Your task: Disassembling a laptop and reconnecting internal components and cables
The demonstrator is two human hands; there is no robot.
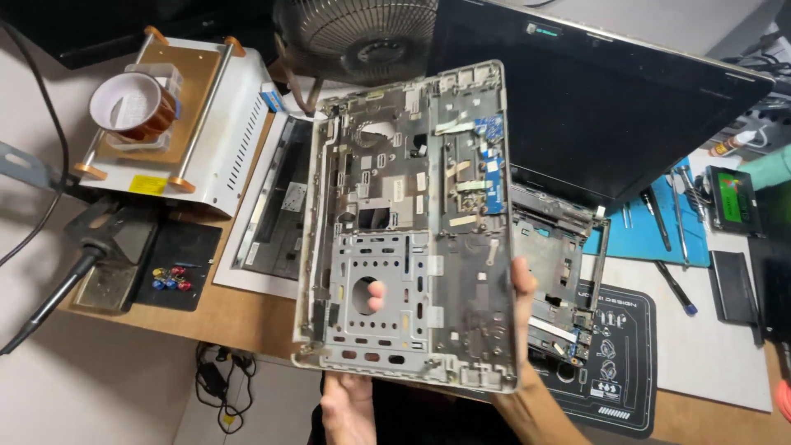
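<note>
Grey metal and pale plastic make up a laptop cover panel, held upright in the air above the front edge of a wooden surface, its inner side with brackets and cutouts facing the viewer. The left hand grips the panel from below at its bottom edge, fingers closed behind it; one fingertip shows through a round hole in the panel. The right hand clasps the panel's right edge, thumb on the front and fingers hidden behind.

Behind the panel lies an opened laptop base with its dark screen tilted up, resting on a black mat. To the right, screwdrivers lie on a blue mat. To the left sit a white machine with a wooden top, a roll of amber tape on it, and a small black tray with coloured bits. A fan stands at the back.
</note>
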